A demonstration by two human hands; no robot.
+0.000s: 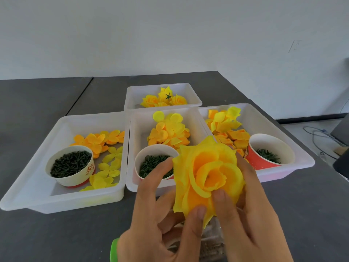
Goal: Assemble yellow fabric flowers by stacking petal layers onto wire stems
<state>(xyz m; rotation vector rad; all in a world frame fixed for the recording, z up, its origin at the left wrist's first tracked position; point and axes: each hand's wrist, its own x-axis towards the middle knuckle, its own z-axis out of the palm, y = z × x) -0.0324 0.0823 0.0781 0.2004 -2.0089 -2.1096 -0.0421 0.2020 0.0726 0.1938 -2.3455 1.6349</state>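
Note:
A layered yellow fabric flower (205, 174) is held up in front of the trays, its face turned towards me. My left hand (156, 220) holds its lower left edge, thumb on the bottom petal and fingers spread along the left side. My right hand (247, 216) grips the right side, thumb pressed on the inner petals. The stem is hidden behind the flower and my hands.
Four white trays stand on the dark table. The left tray (62, 197) has petals and a cup of dark pieces (70, 165). The middle tray (138, 129) has round petals and a cup of green rings (151, 163). The right tray (294, 148) has large petals and a red cup (270, 152). The far tray (162, 93) holds finished flowers.

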